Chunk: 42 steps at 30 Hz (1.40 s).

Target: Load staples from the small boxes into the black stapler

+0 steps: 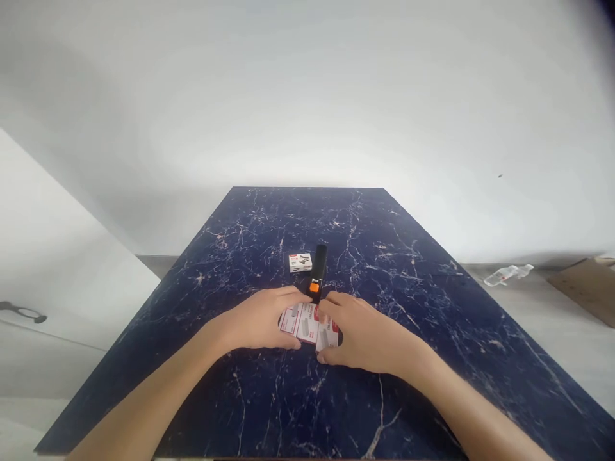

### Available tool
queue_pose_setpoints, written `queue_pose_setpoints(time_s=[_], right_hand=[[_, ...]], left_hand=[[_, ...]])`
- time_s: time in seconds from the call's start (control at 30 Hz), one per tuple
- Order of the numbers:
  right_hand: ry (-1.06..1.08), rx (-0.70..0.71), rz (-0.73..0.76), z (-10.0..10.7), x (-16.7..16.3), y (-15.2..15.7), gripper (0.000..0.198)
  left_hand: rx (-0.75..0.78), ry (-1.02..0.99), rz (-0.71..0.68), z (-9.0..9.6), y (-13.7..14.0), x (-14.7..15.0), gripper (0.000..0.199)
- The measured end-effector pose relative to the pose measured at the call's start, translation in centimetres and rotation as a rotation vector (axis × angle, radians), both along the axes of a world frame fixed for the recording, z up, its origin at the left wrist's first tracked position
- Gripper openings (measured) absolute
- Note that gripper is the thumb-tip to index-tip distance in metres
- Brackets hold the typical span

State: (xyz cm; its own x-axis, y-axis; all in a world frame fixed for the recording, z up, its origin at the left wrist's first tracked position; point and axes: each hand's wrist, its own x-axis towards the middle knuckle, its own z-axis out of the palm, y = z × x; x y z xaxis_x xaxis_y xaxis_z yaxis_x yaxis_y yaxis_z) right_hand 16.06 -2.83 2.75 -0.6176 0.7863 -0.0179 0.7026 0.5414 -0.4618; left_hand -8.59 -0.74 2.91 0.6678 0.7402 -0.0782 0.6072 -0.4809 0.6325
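Observation:
A row of small white-and-red staple boxes (307, 326) lies on the dark blue marbled table (307, 410), side by side. My left hand (266, 318) closes around the row's left end, thumb on the near side and fingers on the far side. At the right end my right hand (360, 330) grips the row the same way, partly covering the last box. Just beyond my fingers is a black stapler (319, 262) with an orange patch, pointing away from me. Left of the stapler sits another small white box (300, 262) with a printed picture.
Behind the table rises a plain white wall (307, 96). On the floor to the right lie a clear plastic bottle (508, 274) and a brown cardboard box (583, 288). A white door with a dark handle (24, 312) stands at the left.

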Motion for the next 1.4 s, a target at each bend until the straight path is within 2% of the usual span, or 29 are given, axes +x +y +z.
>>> queue_pose_setpoints(time_s=[0.13, 0.27, 0.47, 0.53, 0.63, 0.73, 0.83, 0.97, 1.1, 1.27, 1.33, 1.4], right_hand=[[0.007, -0.001, 0.014, 0.2, -0.2, 0.2, 0.036], [0.068, 0.02, 0.028, 0.2, -0.6, 0.0, 0.029], [0.242, 0.279, 0.055, 0.7, -2.7, 0.5, 0.018], [0.228, 0.344, 0.078, 0.8, -3.9, 1.4, 0.019], [0.137, 0.369, 0.157, 0.4, -5.9, 2.9, 0.025], [0.054, 0.362, 0.189, -0.3, -7.2, 3.8, 0.034], [0.016, 0.365, 0.145, -0.8, -7.8, 3.9, 0.036], [0.012, 0.359, 0.131, -0.9, -7.8, 3.6, 0.036], [0.084, 0.364, 0.124, -0.5, -7.1, 3.5, 0.055], [0.242, 0.373, 0.107, 0.0, -4.5, 3.3, 0.064], [0.289, 0.368, 0.026, -0.3, -3.4, 3.3, 0.058], [0.33, 0.375, -0.135, -0.9, -2.6, 3.5, 0.051]], left_hand=[[0.033, 0.049, 0.032, 0.0, 0.3, -0.4, 0.073], [0.083, 0.109, 0.117, -0.1, 1.1, -2.4, 0.073], [0.071, 0.202, 0.221, -0.4, 1.6, -5.7, 0.084], [0.056, 0.204, 0.221, -0.5, 1.5, -6.3, 0.093], [0.037, 0.17, 0.202, -0.6, 1.6, -7.0, 0.103], [0.03, 0.097, 0.189, -0.8, 1.9, -7.6, 0.104], [0.028, 0.03, 0.17, -0.7, 2.2, -7.9, 0.102], [0.068, -0.017, 0.198, 0.2, 2.1, -8.2, 0.093], [0.157, -0.07, 0.27, 1.0, 1.8, -7.4, 0.084], [0.124, -0.035, 0.215, 0.3, 1.1, -5.2, 0.087], [0.08, -0.011, 0.179, -0.2, 1.0, -4.9, 0.091], [0.039, 0.011, 0.164, -0.6, 1.0, -4.8, 0.096]])
